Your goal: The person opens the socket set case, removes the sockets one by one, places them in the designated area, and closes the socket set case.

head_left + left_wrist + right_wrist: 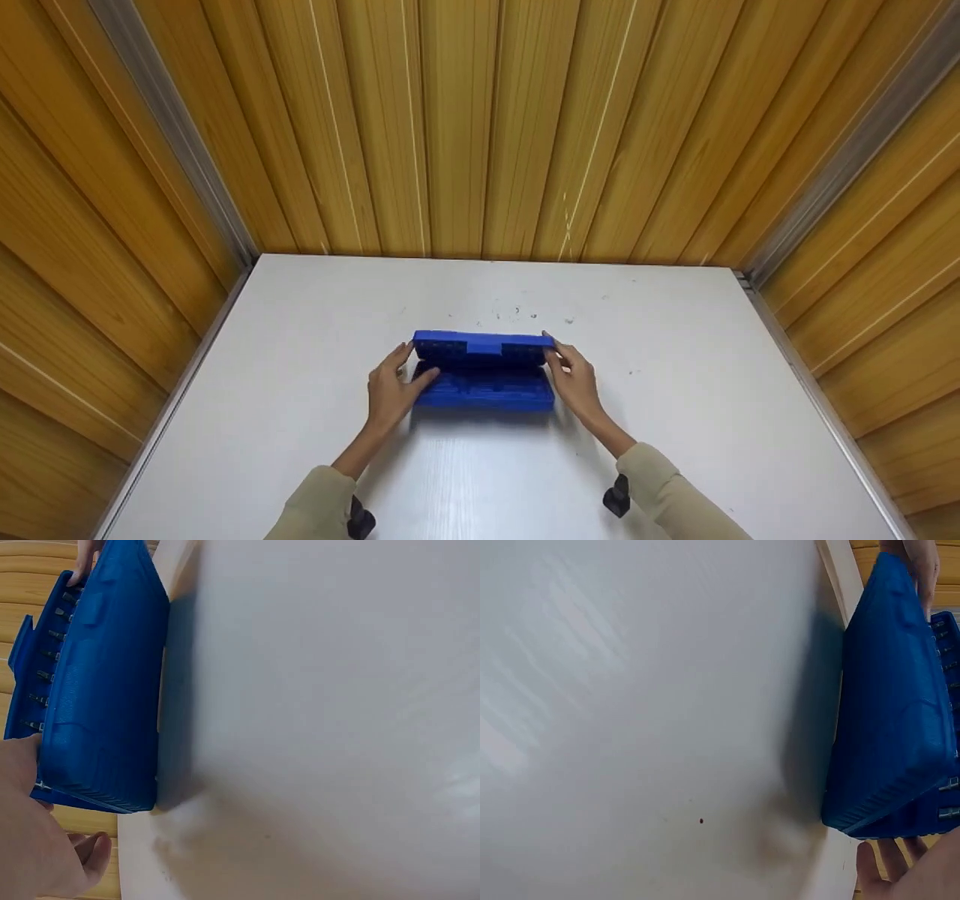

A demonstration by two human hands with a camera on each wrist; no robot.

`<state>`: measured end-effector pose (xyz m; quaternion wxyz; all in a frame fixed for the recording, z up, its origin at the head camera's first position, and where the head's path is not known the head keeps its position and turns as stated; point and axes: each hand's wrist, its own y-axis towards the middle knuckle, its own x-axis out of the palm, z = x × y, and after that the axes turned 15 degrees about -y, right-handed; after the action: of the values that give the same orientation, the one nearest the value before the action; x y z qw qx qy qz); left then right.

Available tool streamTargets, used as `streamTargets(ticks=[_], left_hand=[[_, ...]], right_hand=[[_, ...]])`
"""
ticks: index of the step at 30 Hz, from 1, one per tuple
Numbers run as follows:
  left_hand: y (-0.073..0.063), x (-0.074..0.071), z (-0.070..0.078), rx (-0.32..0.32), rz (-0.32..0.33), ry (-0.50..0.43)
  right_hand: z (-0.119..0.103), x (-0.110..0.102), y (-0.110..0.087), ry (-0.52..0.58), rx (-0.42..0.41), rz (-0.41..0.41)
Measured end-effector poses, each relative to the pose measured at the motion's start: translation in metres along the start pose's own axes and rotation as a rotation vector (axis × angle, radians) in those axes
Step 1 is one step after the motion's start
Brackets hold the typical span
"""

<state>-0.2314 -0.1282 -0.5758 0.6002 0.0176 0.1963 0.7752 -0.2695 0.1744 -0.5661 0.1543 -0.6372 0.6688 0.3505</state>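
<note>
A blue plastic tool case (484, 397) stands partly open above the white table, its two halves hinged apart. Rows of small metal bits (46, 676) show inside it in the left wrist view, and metal sockets (949, 799) in the right wrist view. My left hand (391, 390) grips the case's left end, thumb over the near half and fingers behind. At the right end my right hand (577, 379) holds the case by the raised half, its fingertips at the upper corner. A latch tab (484, 345) hangs at the middle of the raised half's edge.
The white table (300, 337) spreads around the case, with small dark marks behind it. Wood-grain panels (457, 127) wall in the back and both sides, with metal posts (180, 127) at the corners. Dark devices (616, 496) sit at both wrists.
</note>
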Motion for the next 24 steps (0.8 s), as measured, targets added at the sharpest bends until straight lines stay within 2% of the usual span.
streamTargets(ticks=[6,10,13,16,20,24], left_hand=[[-0.012,-0.006,-0.014,0.028,-0.252,-0.068],[-0.013,-0.011,-0.02,0.05,-0.374,-0.059],[-0.012,-0.014,-0.021,0.01,-0.434,-0.024],[-0.01,-0.015,-0.02,-0.063,-0.476,0.0],[-0.008,-0.016,-0.019,-0.112,-0.506,0.014],[-0.006,-0.018,-0.02,-0.133,-0.526,0.006]], right_hand=[[-0.002,-0.001,0.008,-0.052,0.073,0.053],[-0.005,0.0,0.018,-0.073,0.123,0.095],[-0.008,0.001,0.024,-0.066,0.187,0.119],[-0.01,0.002,0.029,-0.067,0.222,0.136],[-0.008,0.004,0.033,-0.075,0.223,0.14],[-0.005,0.008,0.036,-0.068,0.202,0.124]])
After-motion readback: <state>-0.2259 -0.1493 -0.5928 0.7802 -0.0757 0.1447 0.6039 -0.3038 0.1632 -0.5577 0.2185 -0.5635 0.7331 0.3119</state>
